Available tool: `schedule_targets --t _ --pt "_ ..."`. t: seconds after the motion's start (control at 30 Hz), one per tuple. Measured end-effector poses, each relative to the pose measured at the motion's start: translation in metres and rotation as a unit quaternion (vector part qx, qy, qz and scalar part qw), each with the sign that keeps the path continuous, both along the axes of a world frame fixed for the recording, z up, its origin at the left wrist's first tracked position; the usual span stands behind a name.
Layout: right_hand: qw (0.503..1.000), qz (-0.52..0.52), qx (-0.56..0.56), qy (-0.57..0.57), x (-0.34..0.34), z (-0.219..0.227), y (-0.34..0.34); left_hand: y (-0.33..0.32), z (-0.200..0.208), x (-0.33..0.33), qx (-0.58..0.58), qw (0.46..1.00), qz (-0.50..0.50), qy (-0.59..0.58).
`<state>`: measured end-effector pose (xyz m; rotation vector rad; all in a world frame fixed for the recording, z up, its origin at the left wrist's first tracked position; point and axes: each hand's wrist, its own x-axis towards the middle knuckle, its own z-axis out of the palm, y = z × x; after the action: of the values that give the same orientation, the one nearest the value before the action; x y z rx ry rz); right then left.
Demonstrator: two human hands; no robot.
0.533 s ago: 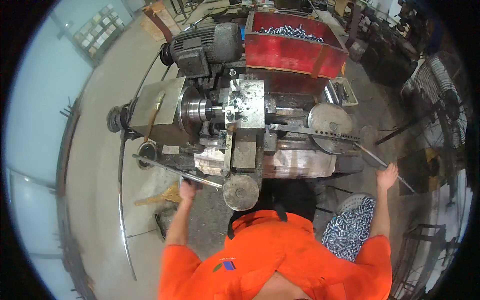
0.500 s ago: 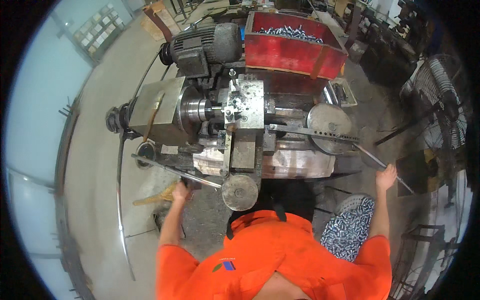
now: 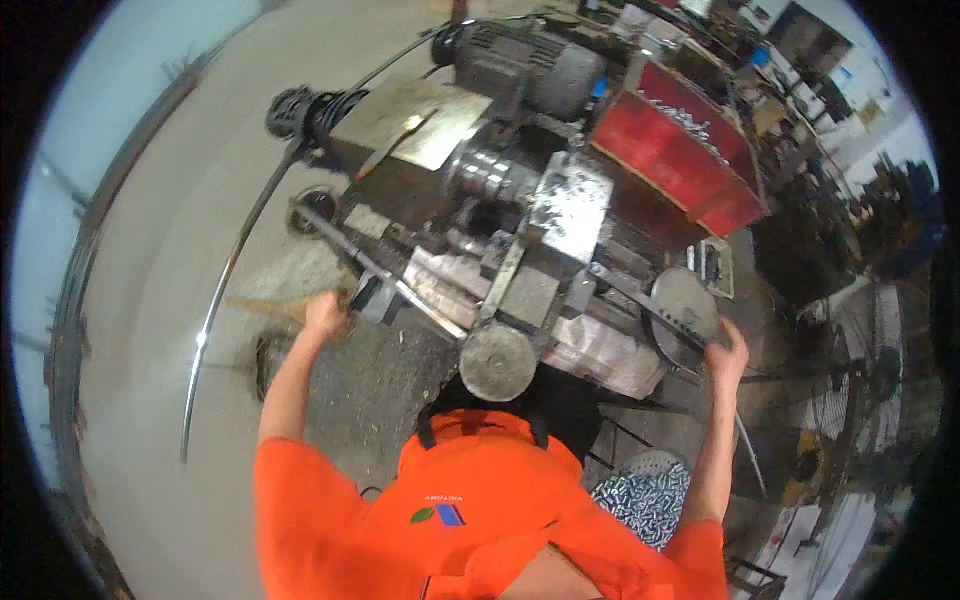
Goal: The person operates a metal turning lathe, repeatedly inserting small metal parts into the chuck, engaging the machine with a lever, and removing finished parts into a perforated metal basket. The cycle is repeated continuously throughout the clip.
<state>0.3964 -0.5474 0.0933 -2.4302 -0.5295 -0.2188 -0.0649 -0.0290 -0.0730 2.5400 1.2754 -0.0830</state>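
Note:
In front of me stands a greasy metal machine with a bright square block point(image 3: 572, 205) and a ribbed chuck point(image 3: 490, 175). My right hand point(image 3: 727, 350) is closed around a long lever, whose thin rod end point(image 3: 750, 455) shows beyond my wrist. The lever's flat, drilled bar crosses a round grey disc point(image 3: 690, 298). My left hand point(image 3: 327, 317) is closed beside a tan, tapering thing point(image 3: 268, 308); what its fingers hold, I cannot make out. A second lever point(image 3: 385, 275) slants above that hand to another round disc point(image 3: 498, 362).
A brush point(image 3: 392, 148) lies on the machine's housing point(image 3: 430, 115), below the motor point(image 3: 530, 65). Behind is a red bin point(image 3: 655, 140) with shiny metal pieces. A basket of small metal pieces point(image 3: 645, 505) stands by my right side. A bent metal bar point(image 3: 232, 275) arcs at left.
My view has turned, so the machine appears tilted clockwise. My right hand now sits closer to the drilled bar and disc. My left hand is still beside the tan thing.

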Motion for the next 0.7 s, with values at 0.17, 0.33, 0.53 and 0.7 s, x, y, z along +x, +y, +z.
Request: schedule_targets --t 0.17,0.33,0.53,0.7 --pt "0.917 0.383 0.034 -0.103 -0.065 0.085 0.223 0.045 0.106 -0.046 0.06 0.97 0.128 -0.197" --pt "0.862 0.458 -0.178 -0.125 -0.096 0.076 0.352 0.049 0.193 -0.109 0.284 0.934 0.109 -0.185" --pt "0.873 0.446 -0.188 -0.062 -0.103 0.062 0.378 0.049 0.141 -0.178 0.142 0.955 0.244 0.092" --pt "0.853 0.493 -0.152 -0.082 -0.092 0.059 0.376 0.102 0.154 -0.178 0.124 0.931 0.33 0.098"
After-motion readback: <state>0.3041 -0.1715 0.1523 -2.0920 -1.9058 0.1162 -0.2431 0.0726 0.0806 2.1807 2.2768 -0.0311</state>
